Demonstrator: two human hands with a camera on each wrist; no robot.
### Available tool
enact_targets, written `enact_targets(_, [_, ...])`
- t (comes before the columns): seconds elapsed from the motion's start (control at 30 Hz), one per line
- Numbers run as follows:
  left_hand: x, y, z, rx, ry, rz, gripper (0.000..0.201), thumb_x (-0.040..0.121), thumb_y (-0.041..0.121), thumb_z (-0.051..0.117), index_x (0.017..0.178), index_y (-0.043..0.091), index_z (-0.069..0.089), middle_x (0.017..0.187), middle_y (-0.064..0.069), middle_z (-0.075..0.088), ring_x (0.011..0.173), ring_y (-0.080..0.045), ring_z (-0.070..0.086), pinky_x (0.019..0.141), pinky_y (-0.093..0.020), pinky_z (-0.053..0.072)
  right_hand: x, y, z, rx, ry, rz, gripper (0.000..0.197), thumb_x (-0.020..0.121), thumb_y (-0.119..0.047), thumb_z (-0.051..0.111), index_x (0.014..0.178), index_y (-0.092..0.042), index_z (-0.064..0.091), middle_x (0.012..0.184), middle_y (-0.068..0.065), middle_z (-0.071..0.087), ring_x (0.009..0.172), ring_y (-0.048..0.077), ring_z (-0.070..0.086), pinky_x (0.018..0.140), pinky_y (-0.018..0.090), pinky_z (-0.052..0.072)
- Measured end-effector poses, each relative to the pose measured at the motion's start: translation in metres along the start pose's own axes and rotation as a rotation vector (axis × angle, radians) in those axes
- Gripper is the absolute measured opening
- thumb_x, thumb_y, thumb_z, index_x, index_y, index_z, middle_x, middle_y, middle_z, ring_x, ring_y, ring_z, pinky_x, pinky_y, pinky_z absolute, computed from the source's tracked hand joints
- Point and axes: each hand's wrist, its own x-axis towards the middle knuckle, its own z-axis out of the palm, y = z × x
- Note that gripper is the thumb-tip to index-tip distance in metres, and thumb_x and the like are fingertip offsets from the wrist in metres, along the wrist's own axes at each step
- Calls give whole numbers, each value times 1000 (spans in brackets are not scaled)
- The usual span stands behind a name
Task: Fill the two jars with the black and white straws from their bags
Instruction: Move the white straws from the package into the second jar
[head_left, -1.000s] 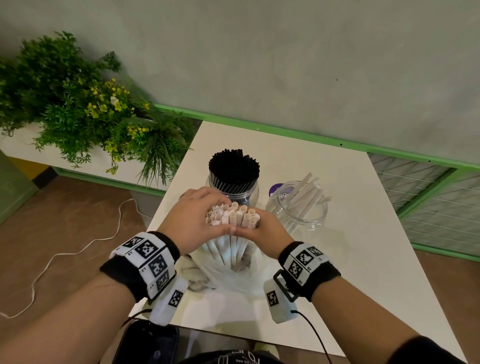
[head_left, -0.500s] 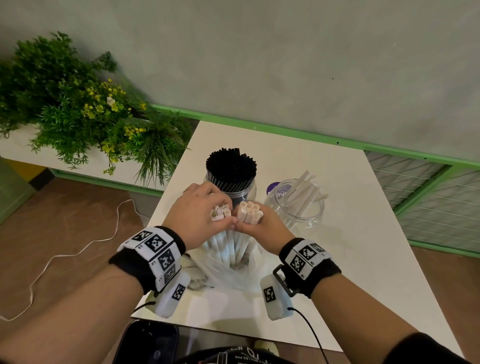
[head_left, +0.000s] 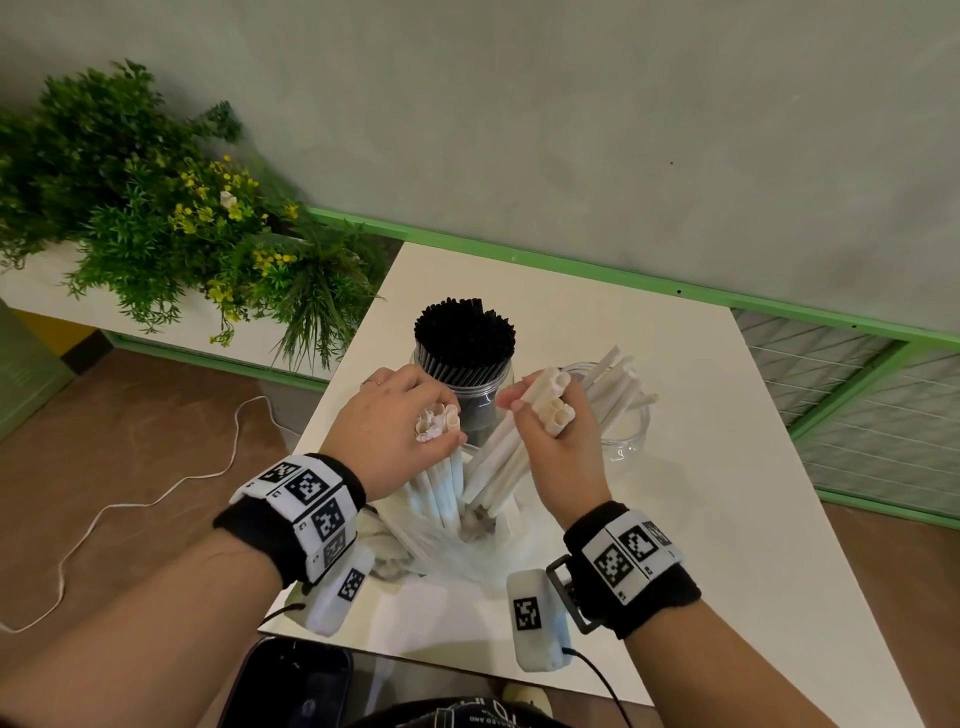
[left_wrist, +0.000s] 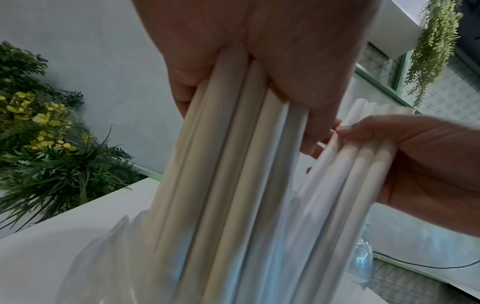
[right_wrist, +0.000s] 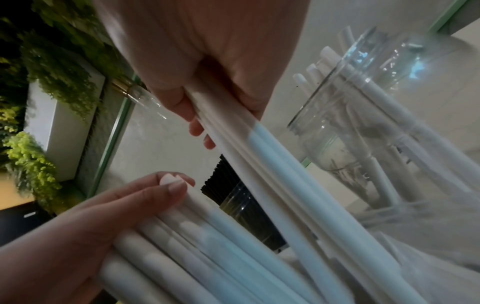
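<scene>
My left hand grips the white straws still standing in the clear plastic bag on the bench. Just beyond those fingers stands the black-straw jar, packed full. My right hand clasps a separated bundle of white straws, tilted; next I judge it must swing over the glass jar beyond my fingertips and drop in.

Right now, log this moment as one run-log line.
left hand: grips white straws in bag | right hand: grips separate white bunch | black jar: full | white jar: part-filled
</scene>
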Motion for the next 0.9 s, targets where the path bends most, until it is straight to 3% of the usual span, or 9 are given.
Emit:
enact_targets(0.07, [1,1,-1,11,-4,-10,54,72,68,36,102,31,62,96,16,47,93,-11,41,80,-26,34,1,1,2,-47,-113,29,15,88,4,56,97,-7,59,96,4,68,94,18,65,84,27,52])
enact_targets(0.13, [1,2,-1,16,-10,-17,54,71,70,35,101,33,61,97,16,48,94,-12,43,80,-26,34,-2,1,5,-81,-176,42,13,88,2,60,93,-9,60,91,1,68,88,14,65,77,23,51])
enact_targets(0.33, [0,-1,-1,19,-12,-18,52,72,74,35,99,36,59,95,20,44,93,-10,40,78,-24,30,-12,1,4,-3,-33,11,14,87,-3,66,90,-6,53,84,6,59,75,12,55,70,18,45])
enact_targets(0.43, [0,-2,0,9,-3,-26,47,72,73,36,92,36,59,92,21,42,93,-11,40,78,-24,29,-12,5,6,-42,-47,4,17,87,0,64,90,-12,53,83,3,61,75,9,56,70,16,44])
enact_targets(0.57, [0,-2,1,14,4,-25,43,73,70,36,88,36,58,91,19,43,91,-11,39,78,-24,29,-18,6,15,-1,73,-76,50,87,9,57,112,-33,45,101,6,63,90,13,65,78,19,49])
enact_targets(0.63, [0,-1,0,24,-1,-18,46,73,70,34,89,35,59,92,18,43,91,-12,40,78,-25,29,-21,9,17,-38,112,-147,62,87,11,54,124,-37,38,112,9,56,95,5,62,79,15,49])
enact_targets(0.73, [0,-1,0,39,-10,-14,48,74,69,33,92,34,60,93,17,43,92,-13,40,79,-25,29,-19,20,17,-327,129,-313,49,89,2,59,126,-27,48,115,8,55,100,7,55,80,12,43])
enact_targets(0.83, [1,-2,1,33,-7,-16,45,75,68,34,91,34,59,93,18,43,92,-13,40,79,-25,29,-18,25,16,-356,93,-363,19,88,0,56,104,-8,64,100,7,60,89,2,54,72,12,40])
enact_targets(0.9, [1,-2,1,32,-6,-14,43,75,67,35,89,34,59,92,17,43,91,-13,40,79,-25,30,-22,22,15,-321,82,-358,15,86,-7,50,88,-3,65,92,7,60,87,4,55,75,13,40])
